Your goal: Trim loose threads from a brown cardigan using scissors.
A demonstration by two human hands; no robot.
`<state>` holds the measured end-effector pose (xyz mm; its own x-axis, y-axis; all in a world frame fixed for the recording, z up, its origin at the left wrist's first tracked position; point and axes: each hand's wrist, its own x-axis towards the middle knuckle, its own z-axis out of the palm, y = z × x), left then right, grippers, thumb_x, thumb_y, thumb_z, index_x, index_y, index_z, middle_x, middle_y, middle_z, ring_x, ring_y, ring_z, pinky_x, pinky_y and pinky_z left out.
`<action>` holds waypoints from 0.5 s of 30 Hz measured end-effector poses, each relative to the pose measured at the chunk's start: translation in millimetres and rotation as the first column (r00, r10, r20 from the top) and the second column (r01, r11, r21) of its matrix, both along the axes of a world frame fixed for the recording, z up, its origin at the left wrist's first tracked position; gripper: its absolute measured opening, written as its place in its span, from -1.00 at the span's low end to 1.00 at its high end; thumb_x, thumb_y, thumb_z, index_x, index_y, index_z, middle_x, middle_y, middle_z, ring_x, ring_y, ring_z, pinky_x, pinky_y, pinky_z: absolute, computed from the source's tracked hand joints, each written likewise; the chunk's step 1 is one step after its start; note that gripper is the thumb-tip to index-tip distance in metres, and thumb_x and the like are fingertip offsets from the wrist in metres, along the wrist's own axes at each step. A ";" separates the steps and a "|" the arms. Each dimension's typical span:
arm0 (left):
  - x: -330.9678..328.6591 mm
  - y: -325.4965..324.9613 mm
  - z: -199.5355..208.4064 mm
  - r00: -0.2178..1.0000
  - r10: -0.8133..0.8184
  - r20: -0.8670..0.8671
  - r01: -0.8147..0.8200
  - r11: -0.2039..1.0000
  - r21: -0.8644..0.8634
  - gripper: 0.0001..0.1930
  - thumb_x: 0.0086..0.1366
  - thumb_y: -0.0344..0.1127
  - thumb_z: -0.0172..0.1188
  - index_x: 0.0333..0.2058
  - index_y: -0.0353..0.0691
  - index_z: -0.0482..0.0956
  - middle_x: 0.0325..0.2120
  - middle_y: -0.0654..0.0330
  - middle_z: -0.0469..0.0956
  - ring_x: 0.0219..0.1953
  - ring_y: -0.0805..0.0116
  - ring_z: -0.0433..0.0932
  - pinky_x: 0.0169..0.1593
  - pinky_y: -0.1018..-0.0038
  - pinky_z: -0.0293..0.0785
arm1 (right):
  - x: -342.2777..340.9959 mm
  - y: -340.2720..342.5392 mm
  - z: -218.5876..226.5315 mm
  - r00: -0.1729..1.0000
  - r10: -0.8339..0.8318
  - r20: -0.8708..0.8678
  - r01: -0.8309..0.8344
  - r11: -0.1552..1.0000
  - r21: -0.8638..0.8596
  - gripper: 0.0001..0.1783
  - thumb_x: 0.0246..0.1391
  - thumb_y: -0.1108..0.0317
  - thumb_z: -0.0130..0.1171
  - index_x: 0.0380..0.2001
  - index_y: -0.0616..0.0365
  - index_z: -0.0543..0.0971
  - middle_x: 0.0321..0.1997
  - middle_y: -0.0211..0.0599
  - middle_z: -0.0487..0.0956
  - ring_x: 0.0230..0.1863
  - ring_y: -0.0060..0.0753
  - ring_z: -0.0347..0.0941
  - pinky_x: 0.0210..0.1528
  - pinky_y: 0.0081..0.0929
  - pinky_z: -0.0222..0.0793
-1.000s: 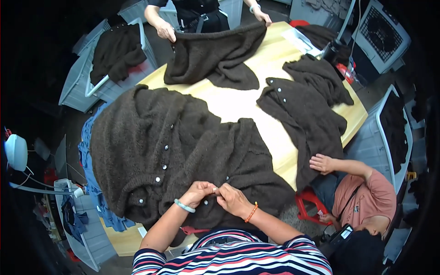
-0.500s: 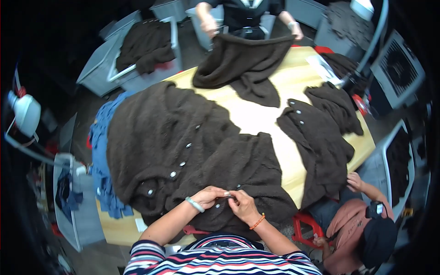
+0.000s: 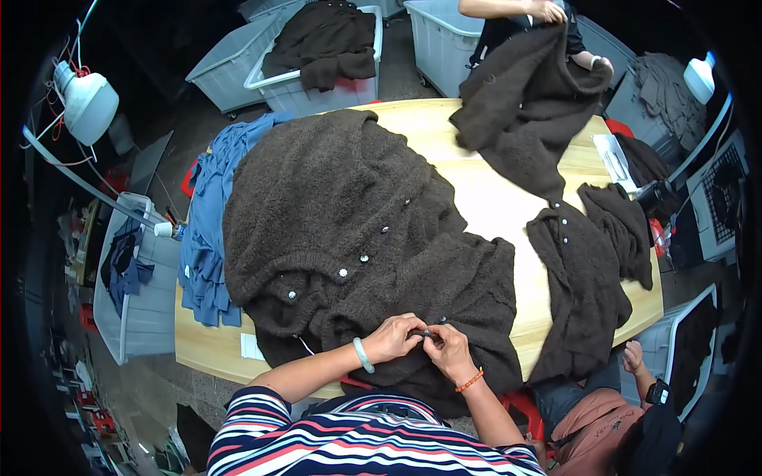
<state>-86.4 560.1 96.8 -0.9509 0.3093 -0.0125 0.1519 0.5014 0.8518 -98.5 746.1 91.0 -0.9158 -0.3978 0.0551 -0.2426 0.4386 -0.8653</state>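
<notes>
Since the last look, a standing co-worker's hands (image 3: 548, 11) have swung a limp dark-brown knit garment (image 3: 520, 103) higher across the pale wooden table (image 3: 429, 131). Nearer me, the person's left hand (image 3: 394, 336) and right hand (image 3: 451, 355) nearly meet, fingertips pinching a small dark fold of the fuzzy dark-brown knit cardigan (image 3: 317, 190) spread over the table's near left part, its shiny round buttons (image 3: 343, 273) showing.

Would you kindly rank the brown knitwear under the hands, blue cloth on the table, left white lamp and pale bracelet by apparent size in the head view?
Largest to smallest:
brown knitwear
blue cloth
white lamp
pale bracelet
</notes>
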 end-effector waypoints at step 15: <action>-5.2 1.2 -23.7 0.995 -0.079 0.063 0.077 0.996 0.045 -0.84 0.14 -0.42 0.15 -0.33 -0.36 0.61 -0.39 -0.05 0.58 -0.31 -0.01 0.59 -0.20 0.29 0.51 | 7.1 10.0 -14.2 0.993 0.030 0.118 -0.033 0.999 0.025 -0.72 -0.06 0.45 0.25 -0.23 0.32 0.61 -0.37 -0.08 0.62 -0.46 -0.37 0.59 -0.38 -0.50 0.50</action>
<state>-91.6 561.4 73.1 -0.9214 0.3841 -0.0585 0.1331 0.4534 0.8813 -91.4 756.1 76.8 -0.9024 -0.4262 -0.0635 -0.1535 0.4556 -0.8768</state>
